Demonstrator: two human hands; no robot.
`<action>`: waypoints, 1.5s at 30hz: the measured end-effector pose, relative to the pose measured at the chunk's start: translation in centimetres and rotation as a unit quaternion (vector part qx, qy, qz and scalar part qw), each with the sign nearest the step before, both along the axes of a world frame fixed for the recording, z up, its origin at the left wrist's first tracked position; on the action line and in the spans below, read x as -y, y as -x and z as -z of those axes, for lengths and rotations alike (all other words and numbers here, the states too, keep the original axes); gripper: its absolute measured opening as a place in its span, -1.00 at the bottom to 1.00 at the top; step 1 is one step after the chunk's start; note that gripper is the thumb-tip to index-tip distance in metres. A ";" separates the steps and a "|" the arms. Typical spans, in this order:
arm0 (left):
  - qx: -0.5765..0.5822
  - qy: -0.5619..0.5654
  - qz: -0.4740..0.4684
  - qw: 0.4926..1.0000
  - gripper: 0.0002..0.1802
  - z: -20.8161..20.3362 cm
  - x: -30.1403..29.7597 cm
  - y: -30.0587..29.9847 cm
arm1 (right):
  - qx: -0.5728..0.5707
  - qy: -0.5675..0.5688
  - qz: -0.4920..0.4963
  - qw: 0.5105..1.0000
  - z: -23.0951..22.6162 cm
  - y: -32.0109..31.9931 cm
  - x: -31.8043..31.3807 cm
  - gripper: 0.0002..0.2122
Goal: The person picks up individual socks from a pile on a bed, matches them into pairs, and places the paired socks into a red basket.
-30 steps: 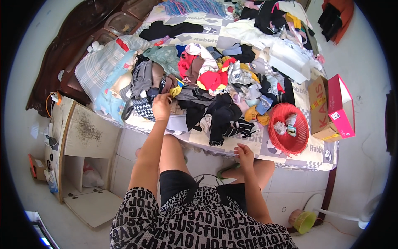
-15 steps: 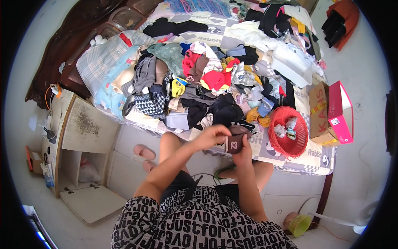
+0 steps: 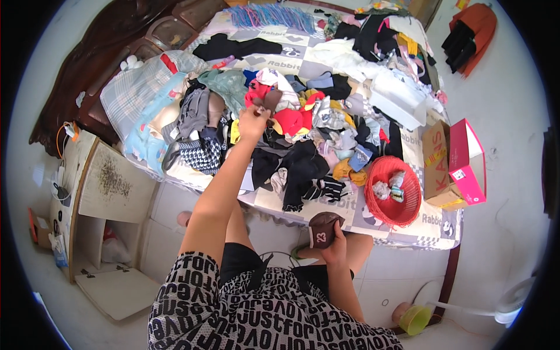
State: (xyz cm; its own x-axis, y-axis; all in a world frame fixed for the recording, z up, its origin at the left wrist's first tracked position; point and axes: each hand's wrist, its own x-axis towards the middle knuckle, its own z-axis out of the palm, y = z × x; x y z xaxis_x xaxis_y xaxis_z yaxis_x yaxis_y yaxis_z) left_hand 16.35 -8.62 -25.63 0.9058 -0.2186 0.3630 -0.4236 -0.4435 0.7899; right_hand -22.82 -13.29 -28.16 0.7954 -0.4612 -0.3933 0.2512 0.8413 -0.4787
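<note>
My left hand (image 3: 254, 122) reaches out over the heap of clothes (image 3: 303, 128) on the bed and grips a small brown piece of cloth (image 3: 270, 101) lifted above the pile. My right hand (image 3: 333, 245) stays low near my lap, at the bed's front edge, and holds a dark brown sock (image 3: 324, 228) with a white marking on it. Black, red, yellow and grey garments lie tangled between the two hands.
A red plastic basket (image 3: 394, 204) with a few small items sits at the bed's front right. A pink and cardboard box (image 3: 461, 169) stands beside it. A pale bedside cabinet (image 3: 108, 186) is at left, a green cup (image 3: 415, 319) on the floor at lower right.
My left hand left the sock held at my lap, reached forward to the pile and took up a brown piece of cloth. My right hand kept the dark sock.
</note>
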 end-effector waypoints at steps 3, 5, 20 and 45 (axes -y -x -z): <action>-0.272 0.389 0.210 0.854 -0.92 -4.9 -0.8 8.4 | 0.078 -0.027 -0.037 0.996 1.5 1.0 1.1 -0.53; -0.352 0.500 0.293 0.735 -0.88 -5.6 -2.8 14.3 | 0.066 -0.071 -0.046 0.994 0.5 -0.6 0.6 -0.52; -0.538 0.210 0.330 0.747 -0.56 0.0 -12.2 27.0 | -0.052 0.186 -0.144 0.970 -2.5 -3.9 -0.8 -0.75; -0.611 0.347 0.044 0.710 -0.71 11.3 -7.5 21.9 | -0.194 0.662 -0.068 0.721 14.3 -4.8 2.3 -0.73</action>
